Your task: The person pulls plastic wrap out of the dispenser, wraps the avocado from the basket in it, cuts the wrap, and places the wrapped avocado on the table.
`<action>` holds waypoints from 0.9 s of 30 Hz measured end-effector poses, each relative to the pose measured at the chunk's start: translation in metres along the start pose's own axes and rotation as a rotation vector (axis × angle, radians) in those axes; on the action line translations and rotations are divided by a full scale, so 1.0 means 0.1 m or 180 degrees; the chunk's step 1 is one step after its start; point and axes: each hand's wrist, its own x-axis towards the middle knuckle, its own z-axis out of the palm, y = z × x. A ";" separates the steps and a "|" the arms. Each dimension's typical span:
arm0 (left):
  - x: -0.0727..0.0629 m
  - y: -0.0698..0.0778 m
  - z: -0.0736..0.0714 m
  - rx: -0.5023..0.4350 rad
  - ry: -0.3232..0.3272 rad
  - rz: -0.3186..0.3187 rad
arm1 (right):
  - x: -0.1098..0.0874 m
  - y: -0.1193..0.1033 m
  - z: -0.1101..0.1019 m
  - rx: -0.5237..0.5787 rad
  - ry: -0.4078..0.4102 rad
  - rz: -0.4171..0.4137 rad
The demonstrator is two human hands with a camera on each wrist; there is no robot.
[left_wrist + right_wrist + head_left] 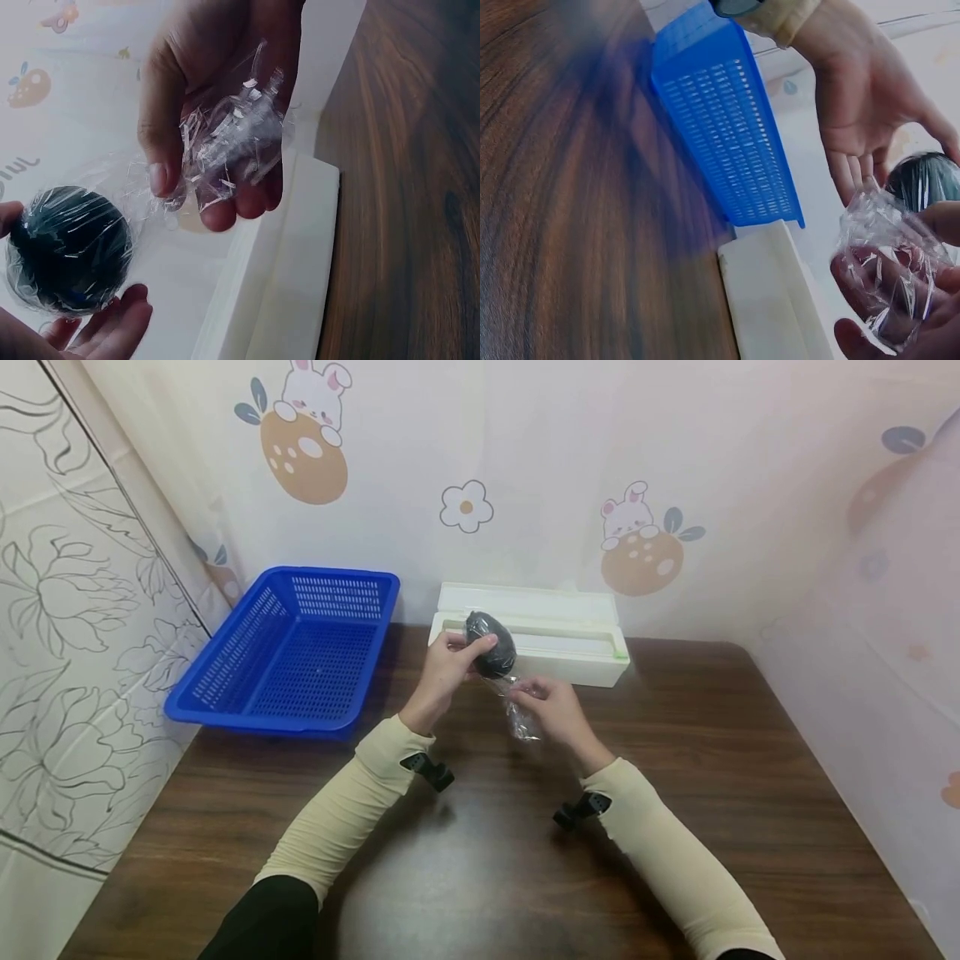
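A dark, egg-shaped fruit point(501, 658), like an avocado, is wrapped in clear cling film. My left hand point(442, 670) holds it from the left, thumb on its near face and fingers partly hidden behind. My right hand point(555, 706), just below and to the right, pinches the gathered tail of cling film point(523, 722) between thumb and fingers. The left wrist view shows the fruit point(71, 251) under stretched film, which runs to the crumpled tail point(240, 139) in my right hand point(217, 52). Both hands are raised above the table.
Behind the hands stands a long white box point(562, 667), its lid point(525, 602) raised and a small green piece at its right end. A blue slotted basket point(258, 722) sits at the table's back left. Patterned curtain point(540, 460) borders the brown wooden table point(712, 760).
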 end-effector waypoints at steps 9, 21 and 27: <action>0.03 -0.02 -0.03 -0.0148 -0.0111 -0.0197 | 0.01 0.02 -0.15 0.0374 -0.0212 0.0255; 0.05 -0.04 -0.03 -0.0347 -0.0114 -0.0260 | 0.05 0.08 -0.26 0.0234 -0.0501 0.0143; 0.04 -0.06 -0.04 -0.0383 -0.0117 -0.0222 | 0.06 0.10 -0.36 0.0306 -0.0550 0.0247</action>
